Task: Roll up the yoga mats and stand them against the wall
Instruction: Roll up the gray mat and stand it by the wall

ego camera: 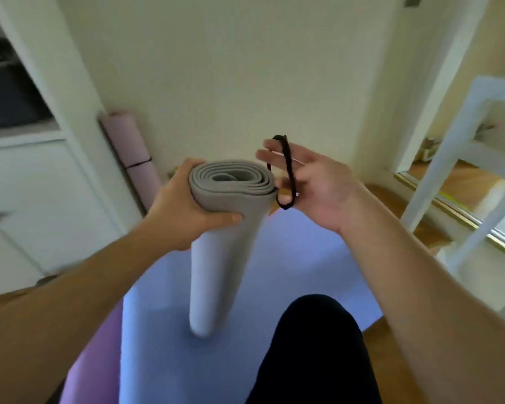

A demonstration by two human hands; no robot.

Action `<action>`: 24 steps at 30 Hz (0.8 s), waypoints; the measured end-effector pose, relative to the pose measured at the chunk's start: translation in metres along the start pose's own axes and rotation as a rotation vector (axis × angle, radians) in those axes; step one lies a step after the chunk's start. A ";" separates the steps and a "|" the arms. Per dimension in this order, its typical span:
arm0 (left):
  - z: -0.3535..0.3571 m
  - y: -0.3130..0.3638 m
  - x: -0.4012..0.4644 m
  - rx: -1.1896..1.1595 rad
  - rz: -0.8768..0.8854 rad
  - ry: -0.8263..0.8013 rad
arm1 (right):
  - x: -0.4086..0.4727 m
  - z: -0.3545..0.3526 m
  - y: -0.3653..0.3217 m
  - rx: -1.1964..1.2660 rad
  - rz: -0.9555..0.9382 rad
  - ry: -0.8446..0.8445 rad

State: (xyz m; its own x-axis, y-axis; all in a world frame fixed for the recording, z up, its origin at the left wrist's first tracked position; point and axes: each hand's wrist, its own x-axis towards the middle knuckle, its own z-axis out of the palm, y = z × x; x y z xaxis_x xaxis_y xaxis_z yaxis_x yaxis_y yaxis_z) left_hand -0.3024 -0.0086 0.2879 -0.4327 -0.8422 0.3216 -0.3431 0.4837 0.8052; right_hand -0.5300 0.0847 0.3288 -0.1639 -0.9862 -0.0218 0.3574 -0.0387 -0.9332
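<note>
Grey foam roll right in the middle of the head view: we've got the rolled grey mat (225,243) standing on end, its bottom resting on the flat blue mat (289,275) spread on the floor. Our left hand (184,211) is wrapped round the top of the roll, thumb across the near side, fingers curled round the far side, so it's gripping it firmly. Our right hand (312,182) sits just right of the roll's top with fingers mostly stretched out, and a black cord loop (287,170) is hooked over them, hanging down beside the spiral end. Can't really tell if the cord touches the mat.

Far left, a rolled pink mat (131,158) already leans against the cream wall (231,68), with a dark band round its middle. A purple mat (96,360) lies flat on the near left, next to the blue one. White cabinet (35,185) on the left, white shelf frame (461,170) on the right, wood floor (391,360) near right, and our dark-trousered knee (315,345) up close.
</note>
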 end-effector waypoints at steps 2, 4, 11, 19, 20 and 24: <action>-0.030 -0.004 -0.022 -0.044 -0.011 0.101 | 0.003 0.042 -0.004 -0.184 -0.039 -0.002; -0.052 -0.008 -0.046 -0.078 -0.035 0.168 | 0.003 0.076 -0.004 -0.429 -0.060 -0.020; -0.081 -0.027 -0.090 -0.173 -0.087 0.314 | 0.000 0.159 -0.004 -1.462 -0.136 -0.283; -0.062 -0.032 -0.094 -0.229 -0.165 0.303 | 0.008 0.188 0.009 -1.740 -0.074 -0.461; -0.057 -0.035 -0.094 -0.247 -0.172 0.279 | 0.009 0.187 0.010 -1.747 -0.069 -0.475; -0.040 -0.049 -0.105 -0.226 -0.198 0.087 | 0.013 0.170 0.036 -1.788 0.021 -0.523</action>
State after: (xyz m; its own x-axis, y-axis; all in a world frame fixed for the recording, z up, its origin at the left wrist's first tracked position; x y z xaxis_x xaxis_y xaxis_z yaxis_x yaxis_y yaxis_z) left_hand -0.2069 0.0467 0.2349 -0.2994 -0.9368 0.1810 -0.2156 0.2512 0.9436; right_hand -0.3635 0.0431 0.3560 0.2147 -0.9409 -0.2621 -0.9706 -0.1756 -0.1646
